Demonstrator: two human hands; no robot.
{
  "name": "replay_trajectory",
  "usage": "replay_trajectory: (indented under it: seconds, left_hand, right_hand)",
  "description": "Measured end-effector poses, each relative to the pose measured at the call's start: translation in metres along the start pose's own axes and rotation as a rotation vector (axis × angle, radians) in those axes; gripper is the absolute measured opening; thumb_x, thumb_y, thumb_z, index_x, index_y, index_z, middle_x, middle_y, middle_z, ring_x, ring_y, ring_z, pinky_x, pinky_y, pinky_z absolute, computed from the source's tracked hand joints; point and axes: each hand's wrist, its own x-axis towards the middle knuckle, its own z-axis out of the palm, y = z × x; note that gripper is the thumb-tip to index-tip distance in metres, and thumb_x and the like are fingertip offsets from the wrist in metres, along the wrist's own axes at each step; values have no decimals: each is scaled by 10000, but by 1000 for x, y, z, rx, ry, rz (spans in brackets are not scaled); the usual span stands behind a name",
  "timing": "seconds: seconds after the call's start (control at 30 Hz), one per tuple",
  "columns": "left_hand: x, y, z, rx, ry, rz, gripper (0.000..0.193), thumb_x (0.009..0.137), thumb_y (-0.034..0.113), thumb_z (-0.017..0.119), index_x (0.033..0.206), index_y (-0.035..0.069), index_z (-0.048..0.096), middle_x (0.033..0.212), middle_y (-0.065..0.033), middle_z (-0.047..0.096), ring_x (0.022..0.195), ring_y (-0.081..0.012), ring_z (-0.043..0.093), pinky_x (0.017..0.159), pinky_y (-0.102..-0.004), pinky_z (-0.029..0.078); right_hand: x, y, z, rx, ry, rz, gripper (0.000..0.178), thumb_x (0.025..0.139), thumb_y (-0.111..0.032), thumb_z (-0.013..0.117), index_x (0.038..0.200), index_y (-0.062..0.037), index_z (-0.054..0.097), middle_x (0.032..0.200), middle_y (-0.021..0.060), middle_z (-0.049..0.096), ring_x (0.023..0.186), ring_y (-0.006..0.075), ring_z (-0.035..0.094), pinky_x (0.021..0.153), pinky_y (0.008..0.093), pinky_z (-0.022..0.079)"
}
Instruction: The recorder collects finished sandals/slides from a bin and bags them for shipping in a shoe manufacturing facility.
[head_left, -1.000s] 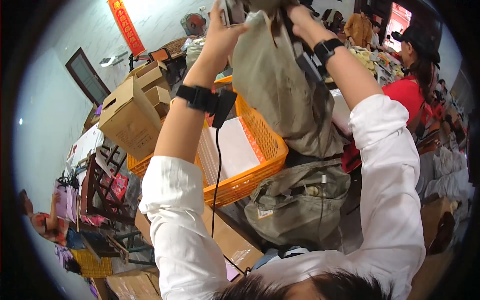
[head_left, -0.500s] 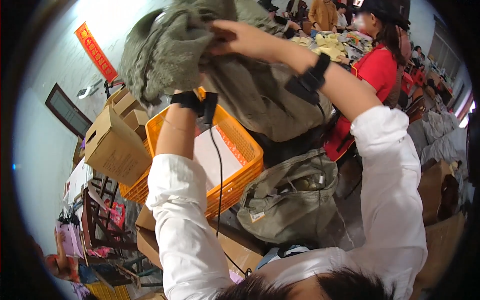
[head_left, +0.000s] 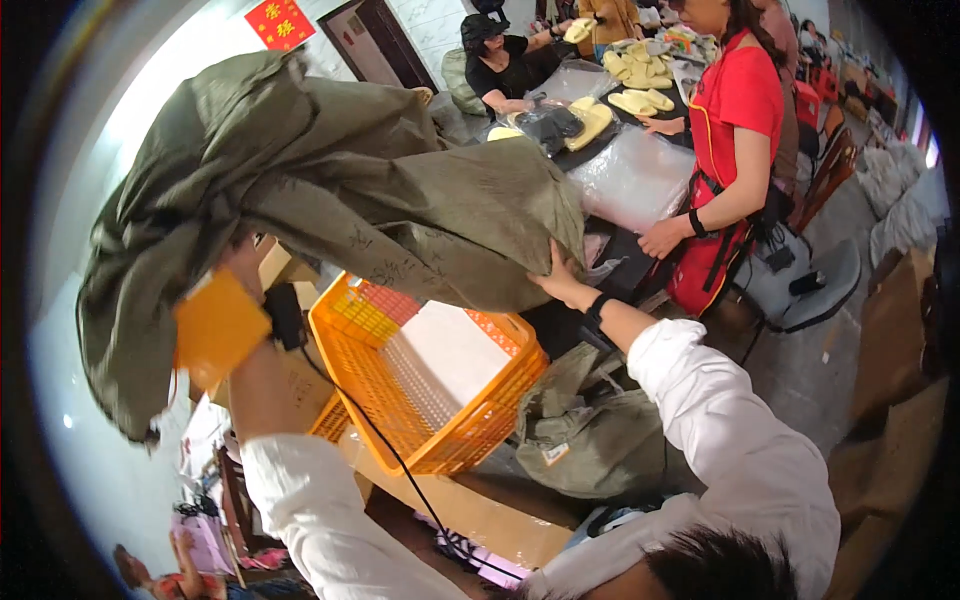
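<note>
A large olive-green woven sack (head_left: 330, 190) hangs spread out in the air before me, with dark handwriting on its side. My left hand (head_left: 241, 258) is raised under its bunched left part; the sack covers most of the fingers. By that wrist shows a flat orange patch (head_left: 222, 325) I cannot make out. My right hand (head_left: 565, 282) grips the sack's lower right edge, fingers on the cloth. Below the sack stands an orange plastic basket (head_left: 440, 450) with a white sheet inside. Right of the basket slumps a second green sack (head_left: 600, 440).
A person in red (head_left: 740, 130) stands at a table at right, beside clear plastic bags (head_left: 635, 180) and yellow slippers (head_left: 640, 102). Another person in black (head_left: 515, 75) works across it. Cardboard (head_left: 470, 510) lies below the basket; a black cable (head_left: 400, 460) runs from my left wrist.
The sack has gone from bunched up to spread wide and moved left. My left hand has moved left, my right hand down to the sack's edge. The view has turned.
</note>
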Motion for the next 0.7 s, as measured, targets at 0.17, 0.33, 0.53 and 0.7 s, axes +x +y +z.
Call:
replay_trajectory:
  seconds: [0.17,0.33,0.53,0.7]
  left_hand:
    - [46,7,-96,428,40,185,436,867,259,477,1210,-6,439,1282,-123,433,1175,-269,397,1018,-375,266]
    - [89,111,-46,-757,569,-253,430,857,215,498,1190,-53,447,1263,-151,452,1138,-258,433,1011,-354,272]
    - [53,94,-147,293,397,-25,424,846,198,512,1174,-65,456,1243,-162,469,1105,-261,459,985,-344,295]
    - [-107,150,-229,1104,150,144,419,838,184,524,1161,-75,463,1227,-172,482,1077,-264,482,965,-335,314]
  right_hand:
    - [37,-66,60,143,159,-161,625,799,-31,464,1353,-227,254,1342,372,29,1246,513,110,1022,431,246]
    - [53,-125,29,215,443,-549,587,774,5,400,1325,-182,324,1334,332,189,1220,435,276,1005,387,283]
    - [-16,-161,104,628,-261,-243,427,835,-134,388,1257,-66,388,1267,179,391,1126,321,409,926,371,342]
    - [-25,-112,124,753,-326,-55,430,885,-249,306,1209,2,438,1230,148,454,1061,279,460,877,380,379]
